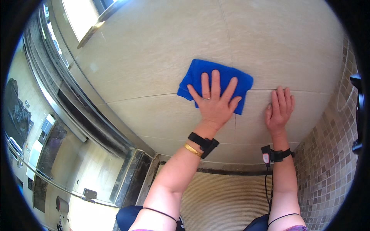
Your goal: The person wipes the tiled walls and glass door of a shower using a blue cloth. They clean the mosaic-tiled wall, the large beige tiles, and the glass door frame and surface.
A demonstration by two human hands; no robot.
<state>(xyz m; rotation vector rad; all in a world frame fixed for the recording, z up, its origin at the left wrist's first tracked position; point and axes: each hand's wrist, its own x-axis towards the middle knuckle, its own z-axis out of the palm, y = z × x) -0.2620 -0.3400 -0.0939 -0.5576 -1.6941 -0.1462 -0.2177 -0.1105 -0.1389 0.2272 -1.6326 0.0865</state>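
Note:
A blue cloth (245, 83), likely microfibre, lies spread against the beige tiled wall (162, 63) in front of me. My left hand (215, 104) presses it to the tiles, palm down and fingers spread. The cloth covers part of a horizontal joint and its corners stick out around the hand. To the right, my right hand (279, 111) rests on bare tile with its fingers stretched upward and holds nothing. Both wrists carry black strapped devices, and a cable hangs from the right one (270, 157).
Small mosaic tiles (326, 161) cover the right wall. A ribbed floor (222, 196) lies below. On the left are a glass door with a metal hinge (90, 195), a dark marble sill (134, 173) and a grey bin (62, 204). A bright window (82, 17) is at upper left.

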